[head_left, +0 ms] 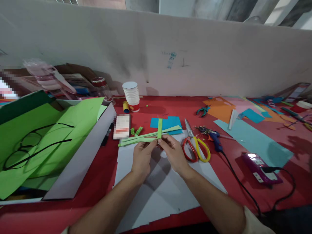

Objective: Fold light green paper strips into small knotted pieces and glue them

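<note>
My left hand (pixel 143 156) and my right hand (pixel 173 151) meet above a white sheet (pixel 158 198), fingertips pinched together. Between them they hold a bright green paper strip (pixel 160 128) that stands upright from the fingertips. Behind the hands, several pale green strips (pixel 131 140) lie across the top of the sheet. Two small folded green pieces (pixel 138 131) rest to the left of the upright strip. Blue paper (pixel 172 123) lies just beyond it. Scissors (pixel 197 149) with red and yellow handles lie right of my right hand.
A box (pixel 90 149) with green paper and glasses (pixel 24 148) stands left. A paper cup (pixel 132 97) is behind. To the right are a blue glue gun (pixel 215 140), a corded purple power socket (pixel 260 170), pliers (pixel 203 110) and light blue paper (pixel 258 143).
</note>
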`<action>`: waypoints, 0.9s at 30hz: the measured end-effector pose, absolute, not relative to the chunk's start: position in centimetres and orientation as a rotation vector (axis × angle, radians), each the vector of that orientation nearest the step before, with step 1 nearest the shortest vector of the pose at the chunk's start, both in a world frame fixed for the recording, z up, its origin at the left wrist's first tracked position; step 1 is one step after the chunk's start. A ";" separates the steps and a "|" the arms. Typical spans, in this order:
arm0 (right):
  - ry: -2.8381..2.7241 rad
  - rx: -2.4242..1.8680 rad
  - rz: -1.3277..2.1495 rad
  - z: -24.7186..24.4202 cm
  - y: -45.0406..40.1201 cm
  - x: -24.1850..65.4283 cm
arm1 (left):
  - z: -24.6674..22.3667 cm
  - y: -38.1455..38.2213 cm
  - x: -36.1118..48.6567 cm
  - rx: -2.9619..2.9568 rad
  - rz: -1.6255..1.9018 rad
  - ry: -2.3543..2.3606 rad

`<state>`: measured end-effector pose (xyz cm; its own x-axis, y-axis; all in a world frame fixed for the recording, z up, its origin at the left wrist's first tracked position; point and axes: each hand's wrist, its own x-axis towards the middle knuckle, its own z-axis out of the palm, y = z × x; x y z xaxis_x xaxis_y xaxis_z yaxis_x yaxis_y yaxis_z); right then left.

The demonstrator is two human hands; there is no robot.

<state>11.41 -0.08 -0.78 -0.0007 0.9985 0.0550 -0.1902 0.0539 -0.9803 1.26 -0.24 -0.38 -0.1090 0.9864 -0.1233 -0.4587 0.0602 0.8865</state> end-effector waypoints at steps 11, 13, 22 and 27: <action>-0.879 -0.967 1.415 -0.3 0.4 12.0 | -0.3 0.2 0.8 0.760 1.373 0.854; -0.854 -0.964 1.420 -0.2 0.4 12.0 | -0.3 0.2 0.9 0.741 1.366 0.876; -0.914 -0.975 1.402 -0.1 0.1 11.8 | -0.4 0.6 0.4 0.664 1.297 0.915; -0.968 -0.988 1.345 -0.2 0.0 11.8 | -0.3 0.8 0.1 0.671 1.232 0.921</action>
<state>11.81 0.02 -0.18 0.0037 0.9999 -0.0126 -0.3054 -0.0109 -0.9522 0.09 0.79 -0.28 0.0698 0.9728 -0.2209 -0.4871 0.2265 0.8435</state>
